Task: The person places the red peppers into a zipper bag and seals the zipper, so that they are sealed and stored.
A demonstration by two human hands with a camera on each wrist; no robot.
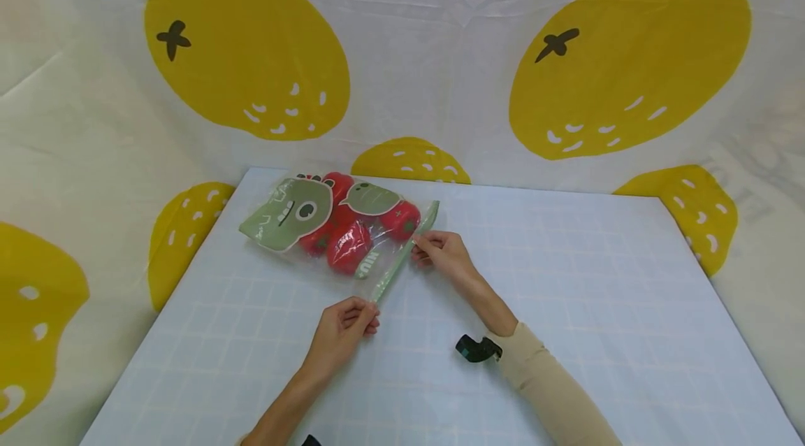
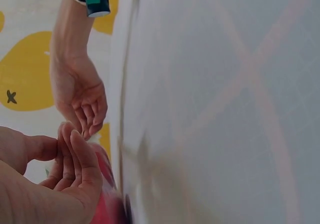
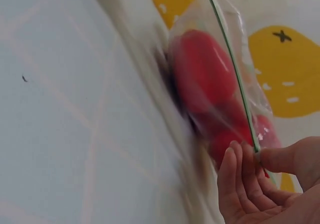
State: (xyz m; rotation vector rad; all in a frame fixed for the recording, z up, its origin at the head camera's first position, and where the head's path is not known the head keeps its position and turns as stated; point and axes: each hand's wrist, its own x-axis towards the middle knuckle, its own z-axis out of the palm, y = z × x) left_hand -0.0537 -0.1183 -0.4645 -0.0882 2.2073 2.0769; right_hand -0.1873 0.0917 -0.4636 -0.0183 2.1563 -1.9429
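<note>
A clear zip bag (image 1: 327, 226) with green cartoon prints lies toward the back left of the table. Inside it are several red tomato-like pieces (image 1: 349, 247), partly hidden by the prints. My left hand (image 1: 342, 331) pinches the near corner of its green zip edge. Farther up that same edge, my right hand (image 1: 444, 257) pinches it between thumb and fingers. The right wrist view shows the green strip (image 3: 234, 63) stretched straight between both hands, with the right thumb on it. In the left wrist view, my left fingers (image 2: 75, 159) hide most of the bag.
The bag rests on a pale table (image 1: 566, 306) with a faint grid pattern. A white cloth with yellow fruit prints (image 1: 251, 47) hangs behind and at the sides. A black wrist camera (image 1: 478, 349) sits on the right forearm.
</note>
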